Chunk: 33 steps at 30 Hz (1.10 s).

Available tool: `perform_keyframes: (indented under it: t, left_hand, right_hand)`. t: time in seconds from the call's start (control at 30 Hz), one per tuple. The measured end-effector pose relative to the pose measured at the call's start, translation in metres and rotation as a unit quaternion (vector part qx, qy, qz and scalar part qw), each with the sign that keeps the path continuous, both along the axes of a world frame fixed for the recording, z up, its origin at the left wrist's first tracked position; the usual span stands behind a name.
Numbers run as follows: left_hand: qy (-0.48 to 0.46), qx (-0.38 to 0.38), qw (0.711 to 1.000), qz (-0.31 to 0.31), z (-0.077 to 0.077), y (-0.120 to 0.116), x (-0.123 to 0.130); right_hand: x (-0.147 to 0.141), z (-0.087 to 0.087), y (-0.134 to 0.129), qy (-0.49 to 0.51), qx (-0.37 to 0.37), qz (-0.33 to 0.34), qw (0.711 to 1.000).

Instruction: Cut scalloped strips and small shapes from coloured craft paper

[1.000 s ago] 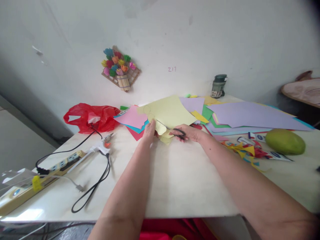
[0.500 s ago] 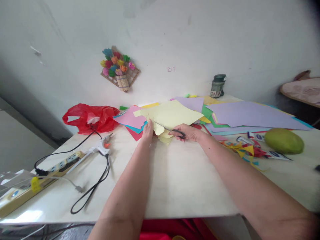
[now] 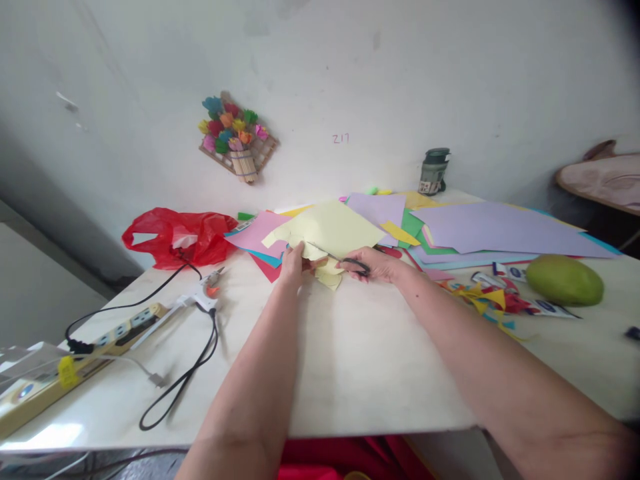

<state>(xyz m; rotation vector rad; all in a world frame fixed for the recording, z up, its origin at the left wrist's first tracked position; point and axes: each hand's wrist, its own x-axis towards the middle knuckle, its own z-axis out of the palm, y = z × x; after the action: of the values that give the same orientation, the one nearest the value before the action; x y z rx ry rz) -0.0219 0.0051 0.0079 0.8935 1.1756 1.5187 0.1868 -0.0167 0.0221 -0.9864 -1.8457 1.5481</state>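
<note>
My left hand (image 3: 294,261) pinches the near edge of a pale yellow paper sheet (image 3: 333,227), which is tilted above the other papers. In my right hand (image 3: 367,264) is a pair of scissors (image 3: 356,265), its dark handles round my fingers. The blades point left, at the cut edge of the sheet close to my left fingers. Below the blades, a pale yellow scrap (image 3: 329,277) lies on the table. Pink paper (image 3: 260,230) and blue and red sheets lie under the left side of the yellow sheet.
Left are a red plastic bag (image 3: 183,233), a glue gun (image 3: 206,293) with its cord, and a power strip (image 3: 80,363). Purple paper (image 3: 500,227), a green mango-like fruit (image 3: 565,280), paint tubes (image 3: 550,308) and yellow scraps (image 3: 483,299) lie right. A tumbler (image 3: 434,171) stands behind.
The yellow sheet has turned and shifted left in my left hand, baring more of the yellow and purple paper behind it. The scissors stay in nearly the same place.
</note>
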Motion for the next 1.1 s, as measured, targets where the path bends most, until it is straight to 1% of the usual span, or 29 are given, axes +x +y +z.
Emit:
perform_keyframes:
  t: [0.2,0.47,0.67,0.87,1.1]
  left_hand:
    - [0.021,0.043,0.998,-0.046,0.002,-0.006,0.005]
    - [0.006,0.029,0.997,-0.073,0.011,-0.016,0.01]
    - [-0.014,0.042,0.994,-0.097,0.011,-0.016,0.009]
    - [-0.034,0.025,0.995,-0.089,0.012,-0.017,0.01]
    - [-0.047,0.018,0.995,-0.089,0.012,-0.017,0.009]
  right_hand:
    - [0.0,0.003,-0.003,0.01,-0.022,-0.023,0.999]
    - [0.0,0.001,-0.002,0.018,-0.023,-0.024,0.999]
    - [-0.003,0.001,-0.002,0.038,-0.022,-0.029,0.999]
    - [-0.006,0.005,-0.006,0.053,-0.022,-0.041,0.998]
    - [-0.006,-0.001,-0.003,0.078,-0.015,-0.049,0.996]
